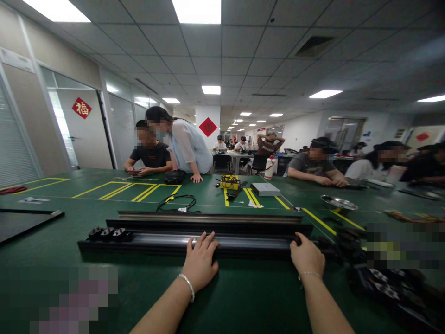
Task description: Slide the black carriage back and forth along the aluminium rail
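Observation:
A long black rail (pixel 160 240) with a shiny, silvery channel lies crosswise on the green table in front of me. My left hand (pixel 201 262) rests on its middle, fingers spread and laid over the channel. Near the rail's right end, my right hand (pixel 308 256) is closed, thumb and fingers around a small black block; most of that block is hidden by the hand. At the left end sit several black blocks (pixel 107 233) with pale cross-shaped marks. Just behind, another long black rail (pixel 208 224) lies parallel to the first.
A heap of black parts (pixel 385 283) lies to the right. Farther back are a black cable (pixel 177 202), a yellow item with wires (pixel 229 182), a grey box (pixel 265 189), a metal bowl (pixel 339 202) and a white bottle (pixel 269 168). People are across the table. A black panel (pixel 28 222) lies left.

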The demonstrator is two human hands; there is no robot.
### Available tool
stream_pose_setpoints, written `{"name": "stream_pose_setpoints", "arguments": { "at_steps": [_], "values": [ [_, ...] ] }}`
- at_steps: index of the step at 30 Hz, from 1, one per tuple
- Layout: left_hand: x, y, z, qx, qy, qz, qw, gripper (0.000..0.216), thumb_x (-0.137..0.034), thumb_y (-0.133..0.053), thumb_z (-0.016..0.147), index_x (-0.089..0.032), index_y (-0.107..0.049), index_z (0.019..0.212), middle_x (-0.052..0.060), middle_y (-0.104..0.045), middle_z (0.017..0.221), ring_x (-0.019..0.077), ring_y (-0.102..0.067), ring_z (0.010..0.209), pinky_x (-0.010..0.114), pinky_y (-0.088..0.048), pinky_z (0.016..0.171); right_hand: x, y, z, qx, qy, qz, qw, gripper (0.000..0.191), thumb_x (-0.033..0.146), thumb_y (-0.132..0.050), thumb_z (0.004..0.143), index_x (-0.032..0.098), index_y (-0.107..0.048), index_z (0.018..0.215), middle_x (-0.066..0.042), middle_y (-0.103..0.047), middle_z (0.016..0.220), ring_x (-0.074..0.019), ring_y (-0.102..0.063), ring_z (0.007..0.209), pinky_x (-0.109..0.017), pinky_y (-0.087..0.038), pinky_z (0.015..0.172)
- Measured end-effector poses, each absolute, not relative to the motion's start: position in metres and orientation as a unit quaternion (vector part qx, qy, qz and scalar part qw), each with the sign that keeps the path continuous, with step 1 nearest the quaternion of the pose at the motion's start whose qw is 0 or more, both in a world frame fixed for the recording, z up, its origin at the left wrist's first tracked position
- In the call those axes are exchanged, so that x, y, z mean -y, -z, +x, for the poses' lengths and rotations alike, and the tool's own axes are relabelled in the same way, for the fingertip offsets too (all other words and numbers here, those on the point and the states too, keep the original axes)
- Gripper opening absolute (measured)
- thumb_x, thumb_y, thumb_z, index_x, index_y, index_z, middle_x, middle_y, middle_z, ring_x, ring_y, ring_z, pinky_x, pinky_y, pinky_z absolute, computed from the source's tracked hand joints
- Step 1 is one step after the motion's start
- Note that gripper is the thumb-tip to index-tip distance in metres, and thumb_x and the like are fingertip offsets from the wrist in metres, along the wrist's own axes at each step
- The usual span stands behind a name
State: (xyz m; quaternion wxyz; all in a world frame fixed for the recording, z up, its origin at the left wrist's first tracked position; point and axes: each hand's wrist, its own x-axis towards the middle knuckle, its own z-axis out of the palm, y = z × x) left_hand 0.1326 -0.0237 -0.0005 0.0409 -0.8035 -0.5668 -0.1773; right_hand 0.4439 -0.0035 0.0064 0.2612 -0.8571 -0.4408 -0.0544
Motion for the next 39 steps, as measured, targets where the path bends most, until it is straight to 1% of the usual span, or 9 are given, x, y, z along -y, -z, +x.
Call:
{"name": "stream_pose_setpoints", "arguments": {
  "at_steps": [5, 10, 15, 26, 31, 39],
  "values": [
    [0.025, -0.001, 0.134, 0.572, 0.173, -0.801, 0.037, 0.049, -0.028, -0.047, 0.072, -0.031, -0.047, 0.12, 0.0, -0.036, 0.142, 0.0244, -0.023, 0.132, 0.053, -0.01, 0.107, 0.002, -0.005, 0.445, 0.44, 0.06, -0.857, 0.261, 0.043, 0.028, -0.036, 0.079, 0.022, -0.053, 0.119, -0.01, -0.06, 0.113, -0.026, -0.054, 0.102, -0.041, -0.039, 0.087],
    [0.024, 0.0, 0.133, 0.563, 0.19, -0.803, 0.04, 0.047, -0.028, -0.047, 0.072, -0.032, -0.047, 0.119, -0.001, -0.037, 0.141, 0.024, -0.025, 0.132, 0.054, -0.01, 0.106, 0.004, -0.008, 0.443, 0.438, 0.059, -0.857, 0.264, 0.043, 0.027, -0.036, 0.079, 0.021, -0.053, 0.119, -0.01, -0.061, 0.111, -0.0251, -0.055, 0.102, -0.04, -0.039, 0.087],
    [0.024, 0.001, 0.133, 0.564, 0.188, -0.803, 0.04, 0.047, -0.029, -0.048, 0.072, -0.031, -0.048, 0.119, -0.001, -0.037, 0.141, 0.0241, -0.025, 0.132, 0.053, -0.01, 0.106, 0.006, -0.01, 0.442, 0.438, 0.056, -0.858, 0.261, 0.044, 0.028, -0.035, 0.08, 0.02, -0.053, 0.118, -0.011, -0.063, 0.107, -0.0255, -0.055, 0.101, -0.041, -0.04, 0.086],
    [0.022, 0.003, 0.131, 0.56, 0.189, -0.805, 0.042, 0.045, -0.029, -0.047, 0.072, -0.031, -0.048, 0.117, -0.001, -0.037, 0.141, 0.024, -0.025, 0.131, 0.054, -0.011, 0.106, 0.004, -0.006, 0.452, 0.425, 0.042, -0.862, 0.272, 0.045, 0.031, -0.033, 0.081, 0.021, -0.053, 0.121, -0.011, -0.062, 0.109, -0.0262, -0.055, 0.102, -0.039, -0.042, 0.084],
    [0.022, 0.003, 0.132, 0.561, 0.191, -0.804, 0.047, 0.045, -0.028, -0.048, 0.072, -0.031, -0.048, 0.117, -0.001, -0.038, 0.141, 0.0239, -0.025, 0.131, 0.053, -0.01, 0.106, 0.003, -0.004, 0.454, 0.43, 0.054, -0.86, 0.269, 0.046, 0.03, -0.033, 0.081, 0.019, -0.053, 0.121, -0.012, -0.063, 0.107, -0.0262, -0.057, 0.097, -0.039, -0.043, 0.083],
    [0.021, 0.006, 0.131, 0.557, 0.198, -0.805, 0.051, 0.044, -0.029, -0.047, 0.072, -0.032, -0.048, 0.116, -0.002, -0.038, 0.141, 0.024, -0.026, 0.131, 0.054, -0.011, 0.106, 0.004, -0.004, 0.457, 0.425, 0.046, -0.861, 0.276, 0.047, 0.032, -0.031, 0.081, 0.019, -0.051, 0.122, -0.012, -0.062, 0.108, -0.0263, -0.056, 0.099, -0.039, -0.043, 0.084]
  ]
}}
